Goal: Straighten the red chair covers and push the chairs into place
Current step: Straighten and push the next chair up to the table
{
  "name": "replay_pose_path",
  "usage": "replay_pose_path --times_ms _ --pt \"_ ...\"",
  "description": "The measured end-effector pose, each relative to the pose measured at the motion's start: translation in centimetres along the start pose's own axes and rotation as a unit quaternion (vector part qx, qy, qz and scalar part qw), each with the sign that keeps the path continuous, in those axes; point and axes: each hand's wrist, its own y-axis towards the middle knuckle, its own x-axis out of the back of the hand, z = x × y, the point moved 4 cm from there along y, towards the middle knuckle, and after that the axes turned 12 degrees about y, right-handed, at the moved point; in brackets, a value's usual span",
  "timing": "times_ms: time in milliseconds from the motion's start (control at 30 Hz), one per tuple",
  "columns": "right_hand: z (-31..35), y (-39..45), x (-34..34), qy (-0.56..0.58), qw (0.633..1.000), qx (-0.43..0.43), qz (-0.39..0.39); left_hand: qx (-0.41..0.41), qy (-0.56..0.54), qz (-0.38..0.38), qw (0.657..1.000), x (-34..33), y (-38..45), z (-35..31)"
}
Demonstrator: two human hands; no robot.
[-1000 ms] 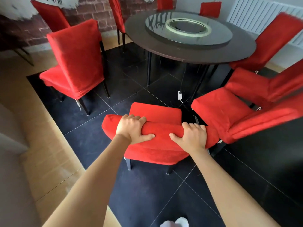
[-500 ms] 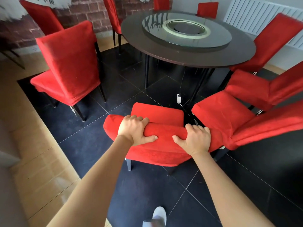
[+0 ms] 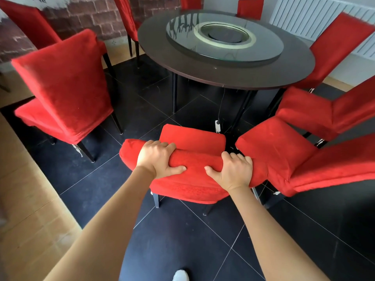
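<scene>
Head view: left hand [image 3: 157, 159] and right hand [image 3: 233, 170] both curled over the top rail of the near red-covered chair [image 3: 194, 157], rail running left to right, seat pointing far toward the round desk [image 3: 223, 72]; a straight push away, likely. Black tiled floor [image 3: 182, 240], neighbouring chair [image 3: 284, 157] touching at right

Nearest chair [image 3: 192, 138]: red fabric cover, dark legs, seat facing the round counter [image 3: 225, 72], its front edge short of the counter rim. Backrest top gripped by both hands. More red-covered chairs ring the counter, one angled at left [image 3: 65, 88], two crowded at right [image 3: 272, 151].
</scene>
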Motion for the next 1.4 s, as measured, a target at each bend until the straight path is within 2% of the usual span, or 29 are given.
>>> replay_pose_path --times_ms 567,800,1400 --pt "1.3 8.6 -5.2 -0.005 1.0 -0.005 -0.007 -0.003 -0.041 -0.019 0.999 -2.9 8.3 6.0" --pt "1.6 8.7 -5.4 -0.004 1.0 -0.009 0.001 -0.01 -0.047 -0.042 0.998 -2.9 8.4 6.3" --pt "2.4 8.4 -4.8 -0.033 0.996 -0.038 0.068 -0.017 -0.011 0.002 1.0 -3.2 8.3 6.6"
